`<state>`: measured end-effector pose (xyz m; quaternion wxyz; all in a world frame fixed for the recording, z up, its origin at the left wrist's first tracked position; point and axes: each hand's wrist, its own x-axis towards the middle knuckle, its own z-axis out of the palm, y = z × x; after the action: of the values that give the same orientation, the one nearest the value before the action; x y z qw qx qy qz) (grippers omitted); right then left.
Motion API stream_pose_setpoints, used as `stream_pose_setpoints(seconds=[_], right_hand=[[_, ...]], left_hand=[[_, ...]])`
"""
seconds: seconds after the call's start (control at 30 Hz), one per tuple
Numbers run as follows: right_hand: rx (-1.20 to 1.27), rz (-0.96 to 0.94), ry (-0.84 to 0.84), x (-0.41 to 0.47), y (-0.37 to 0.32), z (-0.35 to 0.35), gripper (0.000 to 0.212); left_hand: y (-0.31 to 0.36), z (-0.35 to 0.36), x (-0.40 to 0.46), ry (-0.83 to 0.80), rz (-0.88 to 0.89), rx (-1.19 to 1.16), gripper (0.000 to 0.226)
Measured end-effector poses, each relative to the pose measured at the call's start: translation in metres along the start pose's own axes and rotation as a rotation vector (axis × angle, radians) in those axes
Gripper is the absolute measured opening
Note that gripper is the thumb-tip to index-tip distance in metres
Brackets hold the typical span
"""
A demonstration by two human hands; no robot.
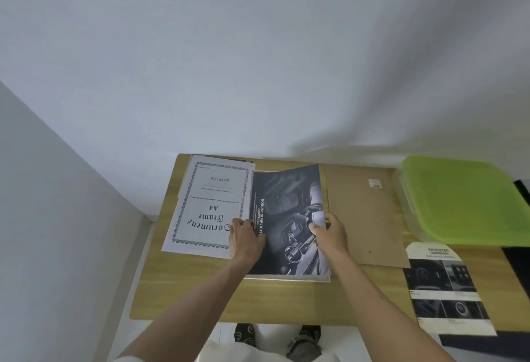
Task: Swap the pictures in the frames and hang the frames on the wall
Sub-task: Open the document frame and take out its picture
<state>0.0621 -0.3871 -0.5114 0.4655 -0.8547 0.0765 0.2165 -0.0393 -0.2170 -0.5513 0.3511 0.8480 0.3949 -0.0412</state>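
Observation:
A dark picture [286,209] of a car interior, with white lettering on its left side, lies on a white frame [309,278] in the middle of the wooden table [186,290]. Only the frame's near edge shows under the picture. My left hand [245,239] presses on the picture's left edge. My right hand [329,232] pinches its right edge, which curls up slightly. A white "Document Frame A4" insert sheet [209,206] lies to the left. A brown backing board [364,215] lies to the right.
A green-lidded clear plastic box [464,201] stands at the right rear. A second printed car sheet [447,290] lies at the table's right front. White walls close in at the back and left. My feet [275,333] show below the table's near edge.

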Motion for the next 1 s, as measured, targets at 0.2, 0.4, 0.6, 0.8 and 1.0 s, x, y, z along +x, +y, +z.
stream_pose_setpoints(seconds=[0.2,0.4,0.6,0.8,1.0], right_hand=[[0.308,0.099,-0.084,0.006,0.005,-0.018,0.022],[0.370,0.114,-0.149,0.004,0.019,-0.039,0.022],[0.236,0.103,-0.144,0.004,0.022,-0.070,0.072],[0.049,-0.115,0.006,0.017,0.003,-0.126,0.089],[-0.129,-0.076,-0.435,0.025,-0.002,-0.177,0.061]], left_hand=[[0.002,-0.008,-0.007,0.049,-0.001,-0.216,0.055],[0.007,-0.019,-0.004,-0.158,-0.028,-0.671,0.030],[0.014,-0.043,-0.001,-0.336,-0.028,-0.853,0.031],[0.029,-0.063,0.005,-0.530,0.072,-0.580,0.033],[0.062,-0.054,-0.005,-0.704,0.137,-0.415,0.031]])
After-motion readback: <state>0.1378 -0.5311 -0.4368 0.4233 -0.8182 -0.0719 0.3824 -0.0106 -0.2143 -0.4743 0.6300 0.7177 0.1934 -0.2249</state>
